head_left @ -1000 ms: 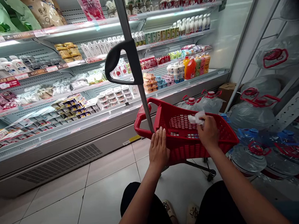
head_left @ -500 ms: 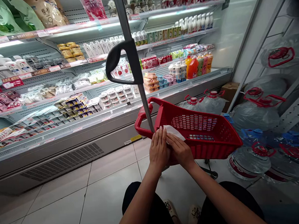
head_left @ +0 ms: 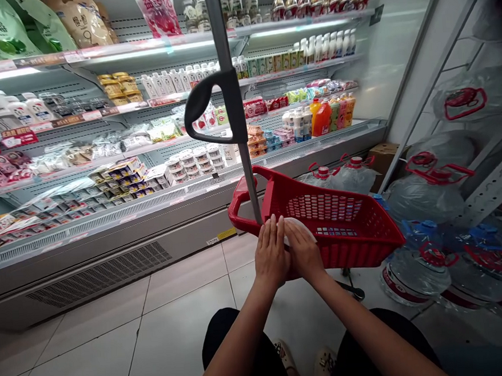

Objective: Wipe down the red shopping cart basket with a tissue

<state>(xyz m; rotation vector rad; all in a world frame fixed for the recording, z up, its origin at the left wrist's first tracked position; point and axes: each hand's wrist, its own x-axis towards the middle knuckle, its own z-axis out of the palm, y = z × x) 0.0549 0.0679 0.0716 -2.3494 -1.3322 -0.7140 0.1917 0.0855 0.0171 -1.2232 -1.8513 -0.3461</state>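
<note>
A red basket (head_left: 350, 250) of perforated plastic stands in front of me, with a grey pole and black handle (head_left: 233, 106) rising at its left end. My left hand (head_left: 273, 252) rests on the basket's near left rim, fingers pointing forward and pressed together. Beside it, touching, my right hand (head_left: 303, 250) is closed over a white cloth (head_left: 302, 225), whose edge shows past the fingers. What lies beneath my left palm is hidden.
A chilled display shelf (head_left: 183, 198) with packaged goods runs along the back. Large water bottles (head_left: 420, 273) stand on the right by a metal rack. A cardboard box (head_left: 386, 154) sits behind them. Below are tiled floor (head_left: 179, 336) and my knees.
Both hands have shifted slightly right along the rim, and less of the white cloth's left part shows. The handle appears a little farther right in the view.
</note>
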